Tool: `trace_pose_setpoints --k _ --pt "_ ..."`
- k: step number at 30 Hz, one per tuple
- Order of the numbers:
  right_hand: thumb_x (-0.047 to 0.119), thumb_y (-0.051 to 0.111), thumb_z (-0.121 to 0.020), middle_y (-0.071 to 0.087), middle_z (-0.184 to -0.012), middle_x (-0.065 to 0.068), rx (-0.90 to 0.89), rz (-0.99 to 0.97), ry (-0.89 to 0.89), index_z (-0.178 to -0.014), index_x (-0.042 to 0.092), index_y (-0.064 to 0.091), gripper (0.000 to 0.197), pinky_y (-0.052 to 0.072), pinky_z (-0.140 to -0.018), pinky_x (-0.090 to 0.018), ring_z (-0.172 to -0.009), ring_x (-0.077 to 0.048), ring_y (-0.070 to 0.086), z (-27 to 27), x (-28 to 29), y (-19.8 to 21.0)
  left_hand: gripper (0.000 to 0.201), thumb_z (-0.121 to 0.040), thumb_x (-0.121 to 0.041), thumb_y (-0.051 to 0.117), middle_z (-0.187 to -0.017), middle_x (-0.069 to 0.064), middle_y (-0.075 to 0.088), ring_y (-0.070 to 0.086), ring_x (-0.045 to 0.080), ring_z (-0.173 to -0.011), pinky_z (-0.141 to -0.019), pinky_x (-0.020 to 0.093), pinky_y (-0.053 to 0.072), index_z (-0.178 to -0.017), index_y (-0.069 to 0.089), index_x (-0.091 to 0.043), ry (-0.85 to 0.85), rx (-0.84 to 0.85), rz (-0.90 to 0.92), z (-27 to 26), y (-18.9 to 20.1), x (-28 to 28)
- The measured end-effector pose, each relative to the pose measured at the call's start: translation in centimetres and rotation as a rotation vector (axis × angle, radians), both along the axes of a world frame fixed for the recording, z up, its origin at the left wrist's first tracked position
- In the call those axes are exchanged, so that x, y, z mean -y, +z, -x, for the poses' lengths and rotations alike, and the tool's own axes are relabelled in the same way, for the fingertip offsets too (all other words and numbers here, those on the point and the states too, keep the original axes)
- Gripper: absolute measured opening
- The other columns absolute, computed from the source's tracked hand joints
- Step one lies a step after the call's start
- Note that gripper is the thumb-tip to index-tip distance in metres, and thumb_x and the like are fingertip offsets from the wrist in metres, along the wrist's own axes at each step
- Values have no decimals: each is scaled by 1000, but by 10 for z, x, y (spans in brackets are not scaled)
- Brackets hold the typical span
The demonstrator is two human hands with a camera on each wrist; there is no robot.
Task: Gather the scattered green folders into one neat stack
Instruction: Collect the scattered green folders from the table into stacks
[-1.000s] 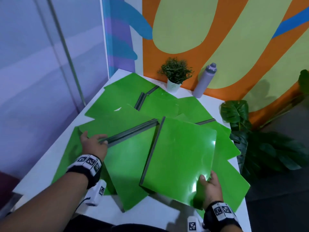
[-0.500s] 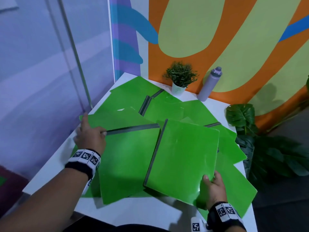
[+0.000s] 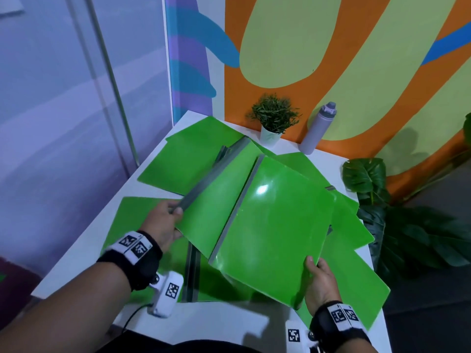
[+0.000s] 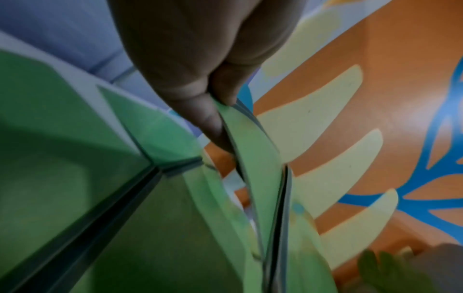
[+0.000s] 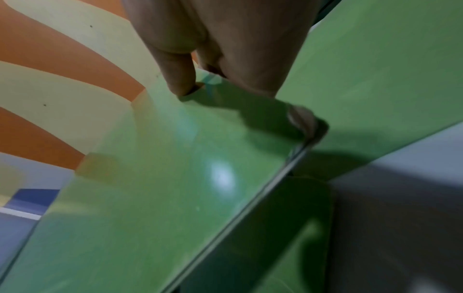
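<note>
two green folders are up off the tabletop [image 3: 84,253], one per hand. my right hand [image 3: 319,285] pinches the near corner of the glossy folder [image 3: 275,225], thumb on top, fingers under. it tilts up away from me with its grey spine toward the left hand. my left hand [image 3: 163,225] grips the second folder [image 3: 211,212] at the near end of its grey spine, thumb and fingers clamped across the edge. the left wrist view shows that pinch and the sheet bowing. the glossy one overlaps the second one's right edge, so i read this as merging the two, spines the same way, to square them as the start of the stack.

the other folders [image 3: 183,164] lie fanned flat beyond and under both hands, some overlapping, one [image 3: 356,289] out past the right hand near the tabletop edge. most of the gather isn't done.

thin, slick, floppy sheets: corner grips let them sag and slide.

beyond the hands: potted plant [image 3: 274,118] and a grey bottle [image 3: 318,128] at the wall.
</note>
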State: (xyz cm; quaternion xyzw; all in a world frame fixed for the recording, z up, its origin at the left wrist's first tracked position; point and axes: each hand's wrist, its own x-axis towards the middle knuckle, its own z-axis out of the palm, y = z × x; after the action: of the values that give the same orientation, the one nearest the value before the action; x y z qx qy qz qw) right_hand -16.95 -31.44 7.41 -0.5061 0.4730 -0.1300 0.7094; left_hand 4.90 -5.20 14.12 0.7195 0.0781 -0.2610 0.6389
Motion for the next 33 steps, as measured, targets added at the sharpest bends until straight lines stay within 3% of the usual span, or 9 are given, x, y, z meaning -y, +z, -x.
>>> trace_pose_setpoints --k 7,11,15,18,21,24,27,29,33 --pt "8 50 -91 21 -154 -13 -176 95 39 -138 41 32 60 30 -106 -57 -137 -36 28 10 -10 -19 15 -87 -3 55 -108 12 56 58 29 -98 -88 51 53 -100 54 -13 -359 -163 -2 42 -67 9" --pt "-1 47 -90 22 -155 -7 -290 149 1 -145 30 28 66 29 -107 -56 -138 -34 27 25 0 -23 17 -86 -31 60 -93 4 62 60 22 -84 -87 42 53 -83 56 -14 -600 193 -661 39 -103 1" --pt "-4 46 -90 28 -152 -12 -366 164 -19 -146 23 28 64 42 -95 -50 -126 -37 41 39 3 -25 56 -76 -50 66 -120 7 54 56 24 -105 -92 38 50 -117 53 -14 -639 380 -1108 37 -141 -20" --pt "-5 47 -90 32 -149 -16 -376 197 -18 -146 23 28 66 49 -80 -42 -104 -34 54 46 5 -25 56 -75 -38 71 -124 6 52 54 24 -108 -93 36 50 -121 51 -15 -616 440 -1111 33 -154 -34" --pt "-4 48 -89 37 -145 -19 -373 211 2 -145 24 28 66 52 -83 -46 -89 -29 56 50 8 -24 49 -75 -23 71 -123 7 54 55 25 -106 -90 36 51 -120 52 -15 -566 456 -1168 22 -148 -48" --pt "-3 49 -89 36 -146 -17 -346 216 2 -145 25 28 66 47 -86 -42 -108 -30 52 49 9 -24 33 -80 -12 62 -109 8 56 55 23 -92 -81 35 53 -112 55 -14 -582 458 -1220 17 -141 -53" --pt "-2 49 -89 33 -150 -13 -334 209 15 -145 27 27 67 39 -99 -46 -128 -33 40 46 7 -27 26 -90 -36 56 -79 3 56 56 17 -68 -70 32 54 -87 59 -10 -616 322 -1104 23 -135 -44" --pt "-1 48 -90 32 -150 -13 -330 209 23 -146 26 26 66 41 -96 -45 -127 -33 42 44 5 -27 36 -90 -47 51 -68 -1 55 53 13 -58 -59 25 48 -85 58 -12 -725 184 -1080 30 -132 -38" --pt "-1 48 -90 31 -151 -13 -316 201 32 -146 25 26 65 41 -96 -47 -127 -34 41 41 2 -32 27 -90 -37 54 -64 -1 55 50 14 -52 -52 22 43 -84 57 -11 -784 -30 -974 44 -129 -42"
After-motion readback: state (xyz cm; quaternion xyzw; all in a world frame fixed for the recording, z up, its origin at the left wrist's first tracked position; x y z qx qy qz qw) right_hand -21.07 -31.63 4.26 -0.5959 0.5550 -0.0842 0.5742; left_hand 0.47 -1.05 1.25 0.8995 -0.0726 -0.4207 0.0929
